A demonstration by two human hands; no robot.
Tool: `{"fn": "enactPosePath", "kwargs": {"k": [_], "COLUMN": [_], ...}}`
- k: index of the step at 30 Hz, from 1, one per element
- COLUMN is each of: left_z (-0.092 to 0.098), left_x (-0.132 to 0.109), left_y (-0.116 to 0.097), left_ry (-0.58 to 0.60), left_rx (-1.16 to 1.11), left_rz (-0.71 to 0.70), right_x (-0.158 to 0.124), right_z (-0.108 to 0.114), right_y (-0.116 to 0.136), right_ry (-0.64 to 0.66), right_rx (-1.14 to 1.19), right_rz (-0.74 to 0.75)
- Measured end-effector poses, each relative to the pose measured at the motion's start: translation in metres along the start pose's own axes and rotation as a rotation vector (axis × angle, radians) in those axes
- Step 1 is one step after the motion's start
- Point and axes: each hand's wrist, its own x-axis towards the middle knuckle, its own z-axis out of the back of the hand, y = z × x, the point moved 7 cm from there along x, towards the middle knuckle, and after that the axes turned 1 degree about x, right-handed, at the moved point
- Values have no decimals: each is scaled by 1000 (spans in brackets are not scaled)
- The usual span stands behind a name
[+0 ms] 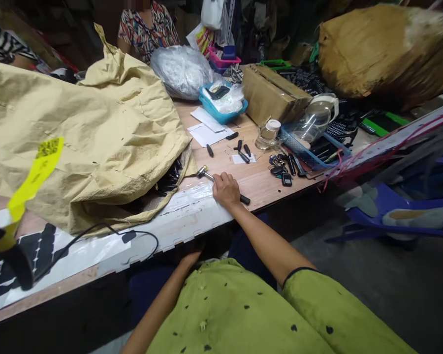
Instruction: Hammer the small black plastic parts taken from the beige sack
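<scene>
Choking up on the hammer [207,175] mid-frame, right hand [226,190] wrapped round it; sliding back might add leverage. Left hand's hidden, can't tell.

Far side of tbl [260,179]: person in multicol. patterned top [149,24], big clear plastic bag [184,71] in front. R of bag, turq. basket [221,116] holding white plastic + a blk item; pink basket [227,61] behind. White papers [206,136] flat nearby. Cardbd box [269,93] beside turq. basket, clear jar w/ white lid [268,138] in front. Clear pitcher [312,118] at blue mesh basket [305,157]. Lg brown wrapped bundle [384,54] upper R. Blue-purple plastic chair [428,209] far R, off tbl, w/ greyish stuff on it. Yellow tag w/ printed code [40,172], L foreground.
</scene>
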Motion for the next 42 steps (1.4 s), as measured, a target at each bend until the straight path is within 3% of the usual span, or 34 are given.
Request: {"fn": "enactPosePath", "kwargs": {"k": [4, 7, 10, 12, 15, 18, 20, 23, 26, 34, 39, 42], "left_z": [0, 13, 44, 84, 160, 224, 245, 249, 242, 233, 225, 207], "left_x": [-24, -49, -65, -61, -44, -32, -27, -19, -15, -19, -36, -38], "left_y": [-7, -48, -96, -114, -112, -92, -80, -73, -76, -63, -83, -103], "left_ry": [107, 180, 197, 59, -365, -762, -861, -825, -823, -977, -1087, -1021], "left_rx": [-40, -104, -195, -237, -131, 152, 287, 384, 433, 299, 245, 256], "left_rz": [49, -125, -323, -386, -373, -168, 43, 260, 258, -22, -280, -451], "right_x": [0, -1, 0, 0, 1, 2, 3, 3, 3, 2, 2, 2], "right_z": [-1, -1, -1, -1, -2, -4, -6, -7, -8, -6, -7, -7], "right_y": [1, 1, 2, 3, 4, 4, 4, 3, 4, 4, 2, 2], "right_ry": [-14, -28, -28, -28, -38, -55, -64, -78, -88, -81, -84, -91], "right_rx": [14, 22, 25, 24, 23, 28, 31, 33, 34, 39, 51, 49], "right_rz": [5, 7, 15, 18, 16, 22, 24, 22, 27, 27, 29, 27]}}
